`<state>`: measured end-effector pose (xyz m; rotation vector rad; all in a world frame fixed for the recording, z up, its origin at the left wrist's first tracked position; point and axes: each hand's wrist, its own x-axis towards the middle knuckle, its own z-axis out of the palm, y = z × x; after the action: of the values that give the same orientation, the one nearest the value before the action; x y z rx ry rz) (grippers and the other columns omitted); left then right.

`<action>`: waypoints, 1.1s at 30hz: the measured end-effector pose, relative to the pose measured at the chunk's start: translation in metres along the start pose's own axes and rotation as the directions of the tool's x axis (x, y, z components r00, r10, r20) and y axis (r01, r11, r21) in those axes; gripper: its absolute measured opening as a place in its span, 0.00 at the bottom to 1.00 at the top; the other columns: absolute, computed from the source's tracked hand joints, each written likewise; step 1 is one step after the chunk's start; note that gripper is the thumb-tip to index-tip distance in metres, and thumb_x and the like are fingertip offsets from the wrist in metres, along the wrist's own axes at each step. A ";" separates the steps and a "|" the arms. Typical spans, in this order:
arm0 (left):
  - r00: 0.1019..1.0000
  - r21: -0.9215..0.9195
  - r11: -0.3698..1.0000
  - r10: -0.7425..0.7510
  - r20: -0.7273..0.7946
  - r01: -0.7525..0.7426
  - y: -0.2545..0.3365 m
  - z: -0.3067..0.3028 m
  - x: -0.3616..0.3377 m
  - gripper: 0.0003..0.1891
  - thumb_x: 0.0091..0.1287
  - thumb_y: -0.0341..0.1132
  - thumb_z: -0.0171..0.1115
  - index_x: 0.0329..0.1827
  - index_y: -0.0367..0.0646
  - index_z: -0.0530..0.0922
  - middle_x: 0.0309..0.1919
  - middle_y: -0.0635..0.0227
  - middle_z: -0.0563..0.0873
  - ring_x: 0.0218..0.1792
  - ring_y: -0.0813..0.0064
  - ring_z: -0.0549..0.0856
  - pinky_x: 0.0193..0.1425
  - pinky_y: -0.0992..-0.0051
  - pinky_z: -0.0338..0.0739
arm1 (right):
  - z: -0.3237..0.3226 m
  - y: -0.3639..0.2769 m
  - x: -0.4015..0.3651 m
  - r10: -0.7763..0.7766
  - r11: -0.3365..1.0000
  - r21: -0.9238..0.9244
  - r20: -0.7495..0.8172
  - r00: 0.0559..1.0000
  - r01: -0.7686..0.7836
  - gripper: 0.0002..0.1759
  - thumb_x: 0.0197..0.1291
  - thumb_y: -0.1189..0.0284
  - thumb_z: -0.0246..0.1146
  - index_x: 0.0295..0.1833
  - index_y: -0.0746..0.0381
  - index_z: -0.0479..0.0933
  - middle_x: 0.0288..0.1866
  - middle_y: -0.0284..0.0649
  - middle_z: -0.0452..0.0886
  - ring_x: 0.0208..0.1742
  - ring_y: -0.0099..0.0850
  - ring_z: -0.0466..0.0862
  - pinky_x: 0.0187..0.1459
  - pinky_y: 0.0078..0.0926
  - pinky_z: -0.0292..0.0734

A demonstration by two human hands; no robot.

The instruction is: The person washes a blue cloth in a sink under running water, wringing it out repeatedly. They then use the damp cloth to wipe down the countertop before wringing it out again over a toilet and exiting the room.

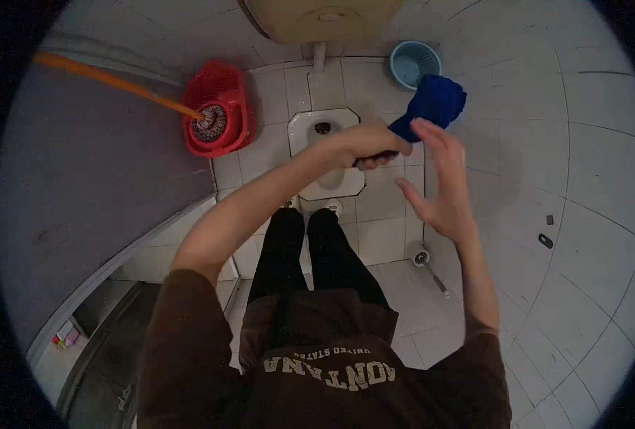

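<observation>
Reaching across from the left, my left hand (380, 146) is wrapped round the narrow, gathered end of a blue cloth (440, 100). The cloth's bunched wide end sticks out up and to the right. Beside it, my right hand (445, 182) is raised with thumb and fingers spread and nothing in its palm. Its fingertips overlap the lower edge of the cloth in this view. Below my left forearm lies a white squat toilet (302, 132) set in the tiled floor, partly hidden by that arm.
A red mop bucket (240, 100) holds a mop with an orange handle (117, 86) at the left. By the back wall stands a light blue basket (412, 63), under the cloth's far side. A toilet brush (435, 275) lies near the right wall. A yellowish cistern (325, 21) hangs above.
</observation>
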<state>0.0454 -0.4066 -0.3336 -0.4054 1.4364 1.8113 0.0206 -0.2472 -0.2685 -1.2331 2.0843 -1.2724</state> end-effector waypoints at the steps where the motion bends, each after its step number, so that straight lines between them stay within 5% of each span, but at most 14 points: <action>1: 1.000 -0.003 1.000 0.006 0.006 -0.006 -0.004 0.001 -0.004 0.11 0.57 0.41 0.54 0.27 0.42 0.70 0.11 0.75 0.67 0.09 0.83 0.68 0.11 0.83 0.64 | -0.004 -0.006 -0.008 0.011 0.735 -0.668 0.184 0.983 0.117 0.34 0.44 0.69 0.61 0.60 0.56 0.58 0.61 0.42 0.59 0.63 0.36 0.58 0.58 0.46 0.49; 3: 0.785 -0.117 0.961 -0.130 0.605 0.249 -0.010 0.007 -0.010 0.12 0.55 0.40 0.54 0.19 0.46 0.64 0.09 0.75 0.64 0.06 0.86 0.59 0.05 0.86 0.50 | -0.001 0.002 -0.022 -0.013 0.631 -0.751 0.238 0.971 0.192 0.33 0.43 0.71 0.60 0.58 0.51 0.60 0.60 0.38 0.62 0.62 0.34 0.60 0.56 0.49 0.51; 4: 0.784 -0.113 0.962 -0.130 0.607 0.247 -0.012 0.010 -0.013 0.12 0.55 0.40 0.54 0.19 0.46 0.64 0.09 0.75 0.64 0.06 0.86 0.59 0.05 0.86 0.50 | -0.002 0.007 -0.026 -0.182 0.528 -0.768 0.314 0.932 0.362 0.31 0.44 0.71 0.59 0.57 0.51 0.60 0.60 0.36 0.61 0.63 0.32 0.59 0.54 0.48 0.53; 6: 0.495 0.052 0.969 -0.169 0.852 0.243 -0.007 0.020 -0.023 0.14 0.58 0.42 0.51 0.18 0.46 0.62 0.08 0.78 0.61 0.06 0.89 0.59 0.05 0.87 0.50 | -0.003 0.001 -0.022 -0.481 0.364 -0.749 0.358 0.800 0.554 0.19 0.45 0.69 0.57 0.47 0.54 0.67 0.51 0.36 0.69 0.55 0.28 0.67 0.45 0.41 0.61; 8: 0.411 0.045 0.965 -0.153 0.899 0.260 -0.006 0.027 -0.025 0.14 0.58 0.41 0.51 0.19 0.45 0.63 0.09 0.78 0.63 0.06 0.89 0.59 0.05 0.87 0.51 | -0.002 -0.003 -0.015 -0.438 0.345 -0.779 0.359 0.824 0.523 0.14 0.44 0.69 0.57 0.41 0.55 0.69 0.42 0.36 0.71 0.47 0.28 0.70 0.40 0.35 0.63; 10: 0.650 -0.168 0.926 -0.100 0.753 0.337 -0.010 0.029 -0.028 0.10 0.58 0.39 0.52 0.25 0.42 0.68 0.11 0.75 0.68 0.06 0.89 0.63 0.04 0.89 0.54 | -0.006 0.004 -0.010 -0.404 0.321 -0.807 0.357 0.842 0.496 0.10 0.42 0.69 0.57 0.34 0.57 0.71 0.32 0.36 0.73 0.39 0.27 0.74 0.35 0.30 0.64; 11: 0.650 -0.164 0.927 -0.103 0.753 0.336 -0.014 0.031 -0.030 0.10 0.58 0.39 0.52 0.25 0.42 0.68 0.11 0.75 0.68 0.06 0.89 0.63 0.04 0.89 0.54 | -0.007 0.012 -0.009 -0.424 0.284 -0.786 0.410 0.807 0.549 0.07 0.40 0.70 0.57 0.29 0.58 0.71 0.25 0.34 0.71 0.31 0.26 0.73 0.31 0.25 0.64; 13: 0.841 -0.259 0.951 -0.002 0.540 0.169 -0.025 0.036 -0.032 0.09 0.56 0.37 0.54 0.25 0.41 0.69 0.11 0.74 0.70 0.06 0.89 0.64 0.05 0.89 0.54 | -0.004 0.025 -0.005 -0.447 0.241 -0.761 0.464 0.765 0.602 0.04 0.39 0.70 0.57 0.23 0.58 0.71 0.18 0.32 0.69 0.24 0.25 0.72 0.27 0.20 0.63; 18: 0.989 -0.134 0.991 0.025 0.144 -0.006 -0.043 0.043 -0.026 0.08 0.50 0.34 0.58 0.25 0.40 0.70 0.13 0.73 0.71 0.07 0.88 0.64 0.07 0.86 0.53 | 0.010 0.043 0.004 -0.363 0.303 -0.679 0.567 0.740 0.669 0.06 0.37 0.70 0.57 0.19 0.59 0.68 0.14 0.35 0.71 0.18 0.28 0.74 0.21 0.21 0.66; 22: 0.981 -0.114 0.984 0.118 -0.153 -0.136 -0.048 0.041 -0.022 0.11 0.45 0.37 0.62 0.21 0.40 0.70 0.12 0.72 0.71 0.09 0.84 0.66 0.10 0.83 0.55 | 0.019 0.054 0.022 -0.376 0.313 -0.652 0.582 0.721 0.690 0.04 0.37 0.71 0.56 0.20 0.59 0.68 0.15 0.33 0.70 0.19 0.26 0.73 0.22 0.21 0.64; 26: 0.960 0.070 0.990 0.138 -0.244 -0.125 -0.061 0.026 -0.008 0.12 0.43 0.37 0.63 0.22 0.40 0.72 0.13 0.71 0.73 0.11 0.83 0.70 0.13 0.81 0.62 | 0.034 0.065 0.034 -0.300 0.412 -0.582 0.639 0.708 0.701 0.04 0.37 0.71 0.56 0.20 0.60 0.70 0.14 0.33 0.73 0.20 0.28 0.76 0.21 0.23 0.67; 28: 0.856 0.251 0.918 0.381 -0.349 -0.307 -0.080 0.017 0.008 0.14 0.40 0.38 0.65 0.24 0.38 0.72 0.13 0.66 0.76 0.16 0.77 0.76 0.21 0.77 0.69 | 0.046 0.076 0.039 -0.278 0.425 -0.574 0.654 0.704 0.700 0.04 0.37 0.72 0.57 0.20 0.60 0.70 0.14 0.33 0.73 0.20 0.29 0.77 0.20 0.24 0.67; 32: 0.783 0.396 0.867 0.464 -0.415 -0.303 -0.112 -0.004 0.029 0.17 0.40 0.38 0.65 0.29 0.36 0.71 0.17 0.61 0.78 0.21 0.67 0.80 0.29 0.72 0.73 | 0.076 0.096 0.046 -0.231 0.438 -0.600 0.644 0.729 0.669 0.03 0.36 0.71 0.58 0.17 0.57 0.72 0.16 0.33 0.74 0.21 0.28 0.78 0.19 0.26 0.69; 33: 0.684 0.511 0.778 0.597 -0.419 -0.366 -0.122 -0.007 0.036 0.18 0.41 0.38 0.66 0.31 0.36 0.71 0.20 0.59 0.78 0.25 0.63 0.80 0.30 0.70 0.73 | 0.083 0.101 0.046 -0.239 0.427 -0.603 0.643 0.728 0.673 0.03 0.35 0.71 0.59 0.17 0.56 0.72 0.17 0.33 0.75 0.21 0.27 0.78 0.19 0.26 0.70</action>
<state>0.1100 -0.3925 -0.4425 -0.3822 2.4866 1.8091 0.0067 -0.3083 -0.3927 -2.3951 1.9941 0.0590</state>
